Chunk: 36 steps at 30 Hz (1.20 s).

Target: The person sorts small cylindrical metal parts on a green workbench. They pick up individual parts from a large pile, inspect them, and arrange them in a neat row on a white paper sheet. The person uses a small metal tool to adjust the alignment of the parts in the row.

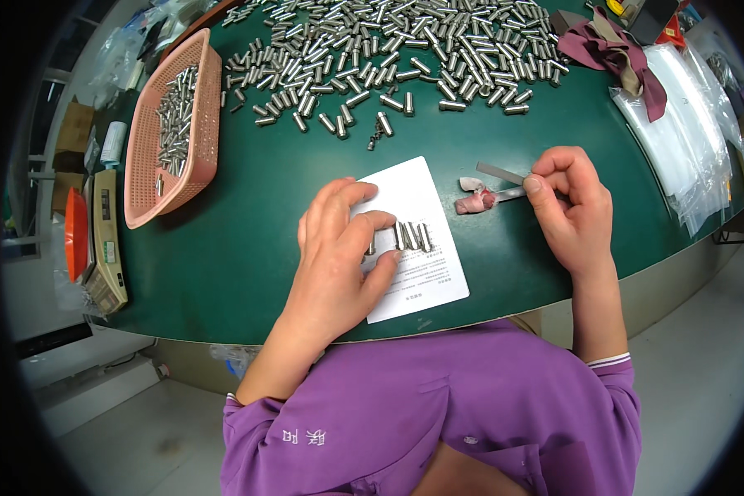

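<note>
My left hand [332,240] rests over a white printed sheet [422,285], fingers curved and apart. A short row of small silver metal pins [413,236] lies on the sheet beside its thumb and index finger. Another pin shows partly in the gap between them; whether the fingers touch it, I cannot tell. My right hand [572,207] is closed, pinching a thin flat grey metal strip [498,173] between thumb and index finger. Just below that strip, a second metal piece with a pink wrapped end [475,201] reaches toward the same fingers; its far end is hidden.
Many silver metal cylinders [388,50] are heaped across the far side of the green table [281,182]. At left stand a pink plastic basket [145,157] of metal pieces and a beige scale [107,248]. Maroon cloth [608,54] and clear plastic bags [678,132] lie at right.
</note>
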### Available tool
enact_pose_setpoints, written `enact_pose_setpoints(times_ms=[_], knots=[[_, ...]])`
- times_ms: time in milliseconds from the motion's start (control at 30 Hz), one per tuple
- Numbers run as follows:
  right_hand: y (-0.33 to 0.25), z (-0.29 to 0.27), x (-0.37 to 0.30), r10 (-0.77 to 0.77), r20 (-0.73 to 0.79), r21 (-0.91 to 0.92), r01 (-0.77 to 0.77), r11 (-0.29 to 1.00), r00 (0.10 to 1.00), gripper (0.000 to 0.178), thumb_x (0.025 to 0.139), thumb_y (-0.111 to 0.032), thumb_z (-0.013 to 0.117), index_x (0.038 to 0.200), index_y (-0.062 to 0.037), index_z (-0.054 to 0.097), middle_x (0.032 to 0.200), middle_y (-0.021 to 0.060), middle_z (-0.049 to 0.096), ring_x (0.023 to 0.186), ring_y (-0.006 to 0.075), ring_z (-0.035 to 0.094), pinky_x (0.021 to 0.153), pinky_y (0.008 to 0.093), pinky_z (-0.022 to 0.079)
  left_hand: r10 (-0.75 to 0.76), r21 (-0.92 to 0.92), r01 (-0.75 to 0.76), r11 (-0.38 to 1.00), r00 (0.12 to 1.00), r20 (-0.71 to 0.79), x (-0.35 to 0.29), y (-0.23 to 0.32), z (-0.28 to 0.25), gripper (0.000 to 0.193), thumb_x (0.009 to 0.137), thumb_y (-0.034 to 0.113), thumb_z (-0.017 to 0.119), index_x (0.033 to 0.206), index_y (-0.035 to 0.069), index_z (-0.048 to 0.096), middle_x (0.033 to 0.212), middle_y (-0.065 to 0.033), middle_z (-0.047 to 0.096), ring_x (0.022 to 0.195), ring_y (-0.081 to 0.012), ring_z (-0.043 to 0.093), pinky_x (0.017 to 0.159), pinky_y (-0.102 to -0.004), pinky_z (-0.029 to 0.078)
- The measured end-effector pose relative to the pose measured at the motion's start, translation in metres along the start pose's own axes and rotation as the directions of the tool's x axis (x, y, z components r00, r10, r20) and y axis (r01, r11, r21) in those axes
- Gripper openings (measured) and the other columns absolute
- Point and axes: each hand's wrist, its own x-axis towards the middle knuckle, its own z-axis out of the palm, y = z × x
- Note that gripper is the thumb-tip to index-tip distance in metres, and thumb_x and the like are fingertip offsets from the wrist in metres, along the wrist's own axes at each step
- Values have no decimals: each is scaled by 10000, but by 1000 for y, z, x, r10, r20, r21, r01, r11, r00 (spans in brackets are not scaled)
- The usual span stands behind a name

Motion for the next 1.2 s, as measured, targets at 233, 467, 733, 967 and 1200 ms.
enact_pose_setpoints(times_ms=[233,467,733,967,1200], knots=[[-2,0,0,32,11,7,-32,999,999,156,845,-67,711,939,-52,587,642,-7,636,497,58,474,483,218,371,12,-3,-12,1000,1000,-12,1,0,3,349,702,59,765,1023,61,630,1255,-141,526,1268,-390,435,1041,-484,338],[-2,-1,-1,37,28,-2,-37,999,999,143,867,-61,694,949,-40,579,653,-21,612,533,35,463,507,199,361,19,-17,-19,1000,1000,-15,2,1,5,355,702,70,771,1030,62,634,1261,-142,526,1272,-390,436,1039,-482,340],[-2,0,0,6,18,-22,-6,1000,1000,152,843,-57,709,936,-51,588,655,-9,641,496,53,482,481,217,375,19,-56,-20,998,1000,-14,3,1,8,415,695,85,784,1073,52,616,1273,-142,519,1273,-384,435,1042,-477,343],[-3,-1,0,5,23,-61,-3,998,1000,144,845,-52,704,933,-50,590,669,-9,639,503,52,489,485,214,379,-47,14,47,999,999,-12,-14,-11,-16,449,696,41,755,1114,60,593,1324,-162,486,1292,-390,416,1061,-478,331],[-6,1,0,-6,24,-51,7,999,1000,133,853,-43,694,933,-37,587,683,-9,637,519,41,493,491,200,377,-63,2,63,998,998,-19,-15,-10,-9,367,720,16,695,1076,59,614,1319,-155,499,1295,-389,419,1071,-477,322]])
